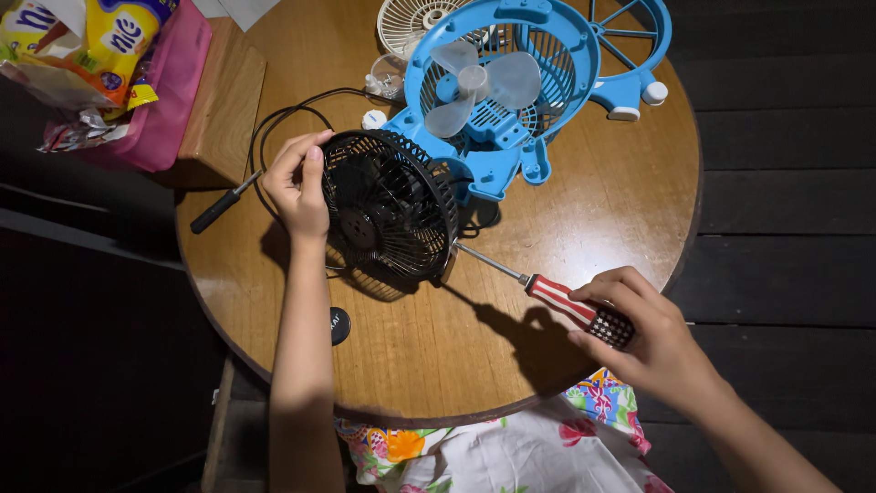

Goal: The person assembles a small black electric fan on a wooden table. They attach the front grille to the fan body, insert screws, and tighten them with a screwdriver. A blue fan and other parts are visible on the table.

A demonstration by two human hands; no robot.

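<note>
My left hand point(299, 183) grips the left rim of a small black cage fan point(392, 205) that stands tilted on the round wooden table point(566, 210). My right hand point(639, 333) holds a screwdriver point(566, 301) by its red-and-white striped handle. Its metal shaft points up-left, and the tip touches the lower right edge of the black fan. A black cable point(283, 119) loops out from behind the fan.
A blue fan point(497, 87) with pale blades lies behind the black one, its blue front grille point(630, 36) and a white grille point(406, 20) beside it. A second black-handled screwdriver point(219, 208), a wooden box point(224, 100), snack bags point(100, 55) and a black round cap point(338, 324) lie at left.
</note>
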